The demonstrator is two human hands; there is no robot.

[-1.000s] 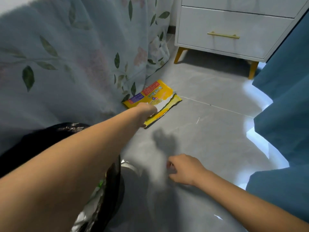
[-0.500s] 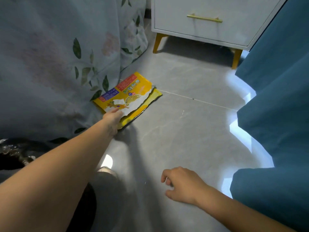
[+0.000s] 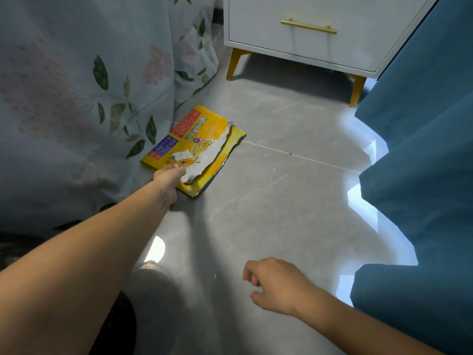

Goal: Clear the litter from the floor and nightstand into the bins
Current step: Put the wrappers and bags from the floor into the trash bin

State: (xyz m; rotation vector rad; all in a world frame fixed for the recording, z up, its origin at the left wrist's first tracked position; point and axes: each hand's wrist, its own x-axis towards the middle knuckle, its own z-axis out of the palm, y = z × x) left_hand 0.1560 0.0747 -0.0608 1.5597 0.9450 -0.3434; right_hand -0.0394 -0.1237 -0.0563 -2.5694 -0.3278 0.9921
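A torn yellow snack packet (image 3: 204,139) lies flat on the grey floor, against the hanging floral bedspread. My left hand (image 3: 167,179) reaches out to its near edge, and the fingertips pinch the torn white flap there. My right hand (image 3: 273,284) hovers low over the floor nearer to me, fingers loosely curled, holding nothing. The white nightstand (image 3: 320,47) with a gold handle and gold legs stands at the back; its top is out of view.
The floral bedspread (image 3: 76,98) fills the left side. A blue curtain (image 3: 422,149) hangs down the right, with bright light on the floor at its hem. A dark bin liner (image 3: 117,326) shows at the lower left, mostly hidden behind my left arm.
The view has shifted forward, so the packet now sits lower left in frame. My left hand slid from the packet's middle back to its near edge. The right hand stayed low over the floor.
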